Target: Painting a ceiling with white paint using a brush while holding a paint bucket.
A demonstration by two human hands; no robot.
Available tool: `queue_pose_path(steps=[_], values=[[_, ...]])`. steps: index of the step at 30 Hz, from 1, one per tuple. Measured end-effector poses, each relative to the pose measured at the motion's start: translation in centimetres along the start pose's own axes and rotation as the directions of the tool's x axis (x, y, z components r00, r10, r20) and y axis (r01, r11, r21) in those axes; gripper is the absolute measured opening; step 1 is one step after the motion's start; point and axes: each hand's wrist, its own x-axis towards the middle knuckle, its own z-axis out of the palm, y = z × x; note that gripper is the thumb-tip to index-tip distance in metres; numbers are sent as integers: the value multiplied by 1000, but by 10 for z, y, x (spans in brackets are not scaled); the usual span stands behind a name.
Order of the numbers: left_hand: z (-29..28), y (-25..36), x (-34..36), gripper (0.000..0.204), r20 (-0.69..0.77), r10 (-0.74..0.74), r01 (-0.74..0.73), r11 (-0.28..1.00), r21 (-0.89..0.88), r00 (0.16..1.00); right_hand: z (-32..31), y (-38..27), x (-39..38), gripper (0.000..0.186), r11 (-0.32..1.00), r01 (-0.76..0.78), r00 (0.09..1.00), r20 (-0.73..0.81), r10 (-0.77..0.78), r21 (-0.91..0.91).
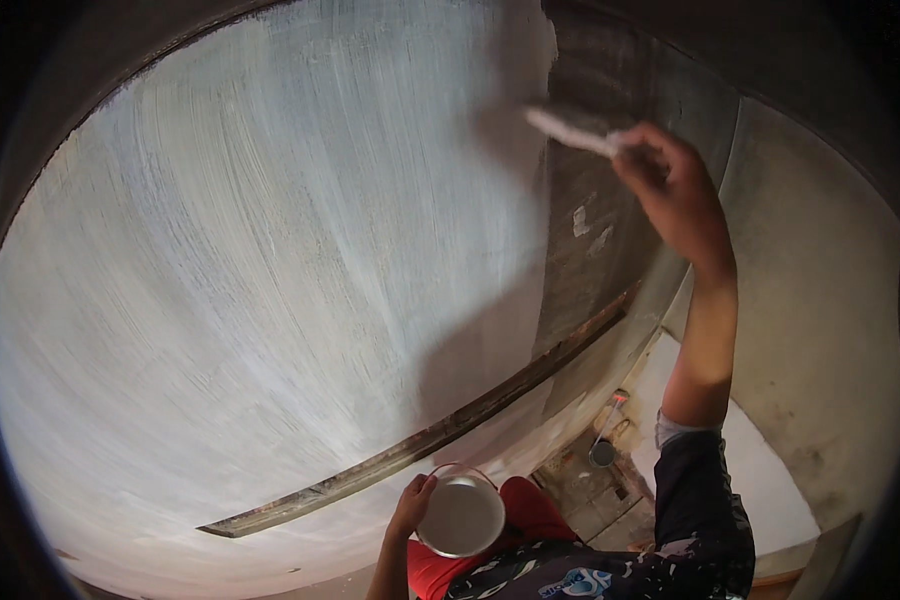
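Up at the right of the picture, my right hand (pixel 675 185) is closed round a white-coated paintbrush (pixel 570 132). Motion blurs the brush; its tip points left, over the border between the pale painted wall (pixel 300 220) and a dark brown strip (pixel 605 175). Whether the bristles touch the wall I cannot tell. Low in front of my body, my left hand (pixel 410 503) grips the rim of a round paint bucket (pixel 461 516) on its left side. White paint shows inside, and a thin red handle (pixel 460 465) arches over its far edge.
A narrow wooden ledge (pixel 410 450) runs slantwise along the wall's lower part. On the floor to the right stand a small dark container (pixel 602 453) and an orange-topped item (pixel 620 397), beside a large white sheet (pixel 760 470). Another wall (pixel 820 250) meets the corner at right.
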Motion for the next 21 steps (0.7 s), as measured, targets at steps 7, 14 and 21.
queue_pose_path(steps=[7,14,21], values=[[5,1,3,41,-5,36,-36,998,-59,999,3,17,78,15,989,135,971,-193,-144,-58],[0,-10,6,40,-12,29,-30,998,-57,999,24,44,-20,10,992,83,991,113,-72,-95],[-2,-7,-2,41,13,-7,8,991,-135,1000,42,111,-154,16,929,-300,729,576,369,-215]])
